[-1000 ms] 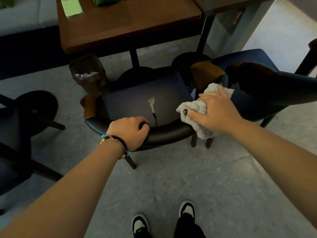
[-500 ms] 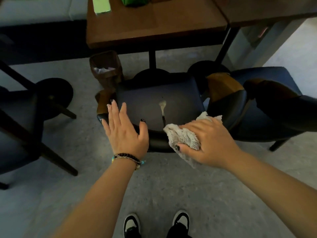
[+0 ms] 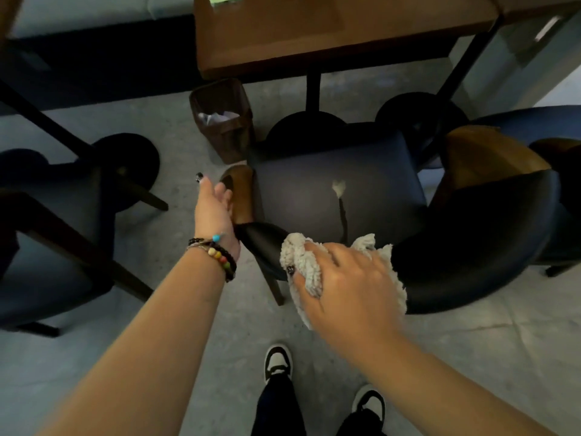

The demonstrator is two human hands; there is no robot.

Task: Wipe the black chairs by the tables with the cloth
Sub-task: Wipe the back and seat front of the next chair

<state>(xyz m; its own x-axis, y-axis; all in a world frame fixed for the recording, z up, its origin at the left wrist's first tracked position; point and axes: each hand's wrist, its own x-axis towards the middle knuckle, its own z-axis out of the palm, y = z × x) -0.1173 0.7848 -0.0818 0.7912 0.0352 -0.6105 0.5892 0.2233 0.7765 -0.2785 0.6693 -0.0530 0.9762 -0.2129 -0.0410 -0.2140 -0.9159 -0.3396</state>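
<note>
R hand (image 3: 345, 284) grip bunches fluffy cloth (image 3: 301, 265) on chair (image 3: 471, 247) (curved backrest); L hand (image 3: 215, 209) wide.

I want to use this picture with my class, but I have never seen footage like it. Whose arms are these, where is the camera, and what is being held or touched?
There is no machine here. A person wears a wide-angle camera on the head, so you look down along their own arms to their shoes. The right hand grips a fluffy pale cloth and presses it on the curved black backrest of a chair. The left hand, with bead bracelets at the wrist, reaches with straight fingers to the chair's brown wooden armrest. The chair's dark seat has a pale torn spot. Beyond it stand a wooden table and a small brown waste bin with paper inside.
</note>
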